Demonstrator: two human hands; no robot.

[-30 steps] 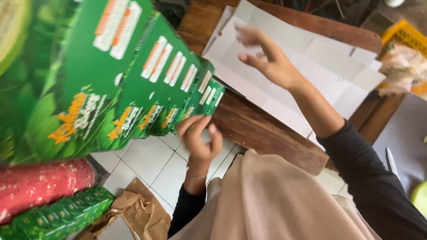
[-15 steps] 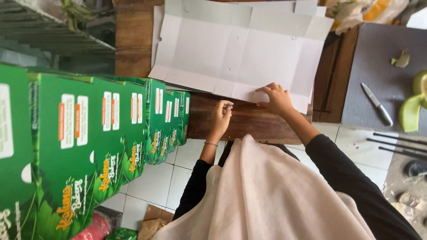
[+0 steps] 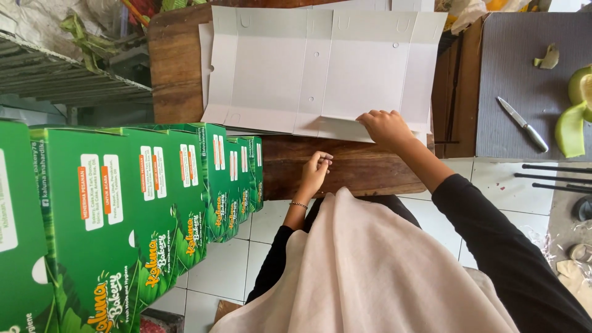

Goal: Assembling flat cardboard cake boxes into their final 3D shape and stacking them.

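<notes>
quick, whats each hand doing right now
Left hand: fingers curled loosely, holding nothing, resting on the wooden table.
Right hand: pressing down on the near edge of the flat white cardboard sheet, not gripping it.

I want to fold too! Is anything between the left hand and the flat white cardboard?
Nothing visible. The left hand rests on the bare wooden table, just short of the flat white cardboard box blank, where the right hand presses its near edge.
</notes>
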